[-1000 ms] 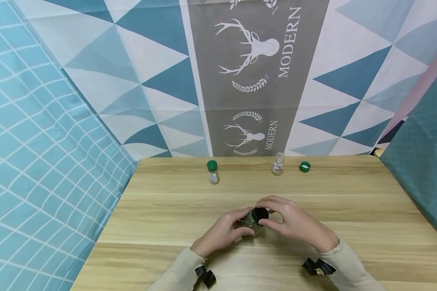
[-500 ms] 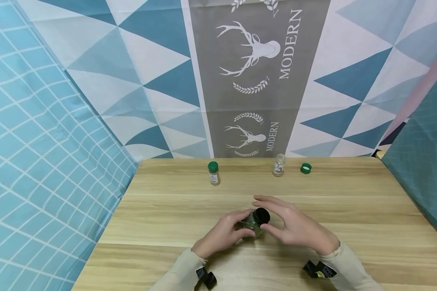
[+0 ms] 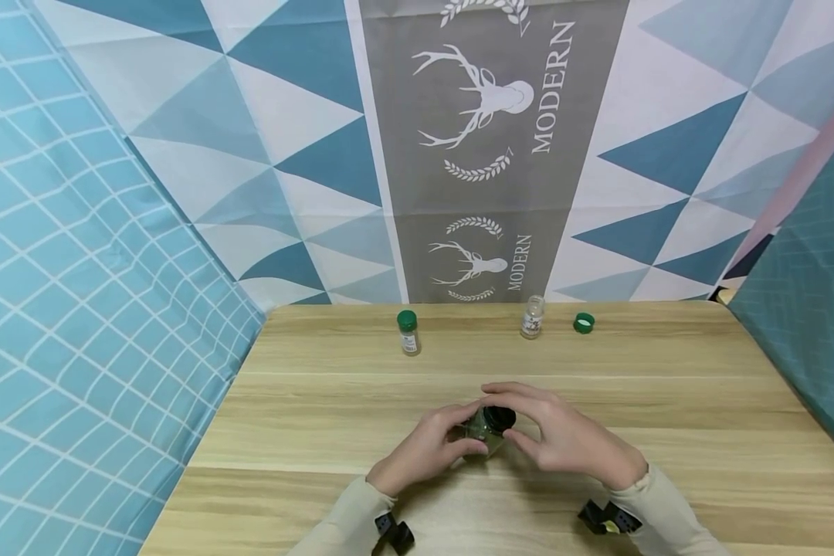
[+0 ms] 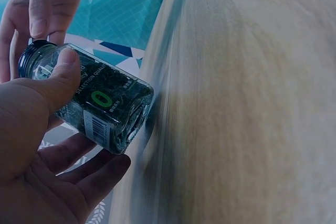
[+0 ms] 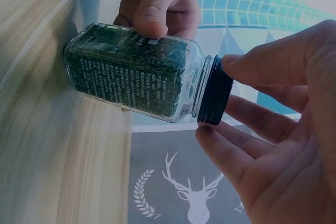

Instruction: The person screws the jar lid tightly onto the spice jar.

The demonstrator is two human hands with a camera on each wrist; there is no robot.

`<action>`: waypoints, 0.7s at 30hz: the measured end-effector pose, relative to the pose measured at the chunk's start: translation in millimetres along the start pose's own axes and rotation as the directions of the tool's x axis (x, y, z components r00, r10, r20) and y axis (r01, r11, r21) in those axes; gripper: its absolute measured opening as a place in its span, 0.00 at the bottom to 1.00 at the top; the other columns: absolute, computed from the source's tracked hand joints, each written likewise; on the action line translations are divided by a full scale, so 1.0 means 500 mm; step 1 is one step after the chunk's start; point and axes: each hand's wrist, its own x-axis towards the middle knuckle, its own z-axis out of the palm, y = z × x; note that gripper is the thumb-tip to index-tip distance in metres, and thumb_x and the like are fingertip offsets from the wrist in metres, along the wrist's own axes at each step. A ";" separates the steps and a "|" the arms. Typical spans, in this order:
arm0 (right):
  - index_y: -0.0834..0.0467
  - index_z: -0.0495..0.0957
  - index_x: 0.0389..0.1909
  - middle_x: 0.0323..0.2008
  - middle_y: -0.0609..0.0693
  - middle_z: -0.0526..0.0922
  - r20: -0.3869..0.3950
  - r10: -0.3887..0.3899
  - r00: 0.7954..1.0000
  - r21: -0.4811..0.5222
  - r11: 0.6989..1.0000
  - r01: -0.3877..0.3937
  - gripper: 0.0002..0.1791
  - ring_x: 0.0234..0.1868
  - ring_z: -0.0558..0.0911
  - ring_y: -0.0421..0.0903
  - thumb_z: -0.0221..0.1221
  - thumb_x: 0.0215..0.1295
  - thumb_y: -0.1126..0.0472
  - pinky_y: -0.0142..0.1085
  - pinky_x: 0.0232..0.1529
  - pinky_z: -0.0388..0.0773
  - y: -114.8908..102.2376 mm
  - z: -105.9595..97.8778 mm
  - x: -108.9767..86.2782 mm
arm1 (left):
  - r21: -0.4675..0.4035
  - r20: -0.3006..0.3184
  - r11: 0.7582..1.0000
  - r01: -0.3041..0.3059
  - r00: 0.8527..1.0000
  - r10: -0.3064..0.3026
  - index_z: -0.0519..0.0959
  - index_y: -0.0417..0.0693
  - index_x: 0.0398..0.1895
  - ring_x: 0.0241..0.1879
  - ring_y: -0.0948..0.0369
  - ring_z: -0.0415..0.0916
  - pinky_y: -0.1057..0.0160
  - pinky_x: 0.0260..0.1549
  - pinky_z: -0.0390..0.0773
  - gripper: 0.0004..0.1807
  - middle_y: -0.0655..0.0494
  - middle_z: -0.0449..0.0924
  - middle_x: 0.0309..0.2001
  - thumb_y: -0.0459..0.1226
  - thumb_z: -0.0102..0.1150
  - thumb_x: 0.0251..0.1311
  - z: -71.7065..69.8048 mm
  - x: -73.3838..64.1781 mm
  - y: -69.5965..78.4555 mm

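Observation:
A clear square glass jar of dried green herb flakes (image 5: 123, 72) is gripped round its body by my left hand (image 3: 428, 446). Its printed label and barcode (image 4: 98, 130) show in the left wrist view. The black screw cap (image 5: 214, 92) sits on the jar's neck, with glass thread visible below it. My right hand (image 3: 563, 432) pinches this cap, thumb on one side and a fingertip on the other. In the left wrist view the jar is tilted, its base near the wooden tabletop.
Toward the back of the wooden table (image 3: 306, 432) stand a small green-capped bottle (image 3: 408, 333) and an uncapped small glass bottle (image 3: 532, 317). A loose green cap (image 3: 584, 323) lies right of them. Patterned cloth (image 3: 306, 154) hangs behind.
My right hand's fingers spread away from the cap half a second ago and have since closed in on it again. The left hand keeps its hold on the jar.

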 end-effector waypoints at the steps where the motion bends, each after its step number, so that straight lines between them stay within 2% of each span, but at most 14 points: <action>1: 0.47 0.78 0.66 0.68 0.47 0.77 0.004 0.002 1.000 0.003 1.000 -0.002 0.29 0.67 0.78 0.49 0.67 0.65 0.67 0.50 0.62 0.82 0.000 0.000 0.000 | -0.004 0.002 1.000 0.003 1.000 -0.003 0.68 0.51 0.76 0.60 0.66 0.79 0.64 0.58 0.82 0.36 0.54 0.79 0.66 0.47 0.65 0.68 0.000 0.000 0.000; 11: 0.51 0.79 0.64 0.66 0.49 0.79 0.021 0.005 1.000 0.001 1.000 -0.005 0.26 0.66 0.80 0.49 0.66 0.65 0.68 0.50 0.61 0.82 0.001 0.003 -0.002 | -0.015 0.010 1.000 0.004 1.000 -0.004 0.68 0.50 0.76 0.60 0.65 0.79 0.64 0.59 0.82 0.35 0.53 0.78 0.67 0.46 0.65 0.68 0.000 -0.002 0.003; 21: 0.53 0.80 0.62 0.63 0.50 0.81 0.012 -0.048 0.999 0.006 0.999 0.048 0.27 0.63 0.82 0.50 0.66 0.63 0.73 0.49 0.59 0.84 0.008 0.004 -0.001 | 0.001 0.009 1.000 -0.006 1.000 0.006 0.67 0.51 0.76 0.65 0.62 0.76 0.63 0.63 0.79 0.34 0.53 0.75 0.70 0.44 0.65 0.69 -0.002 -0.003 0.002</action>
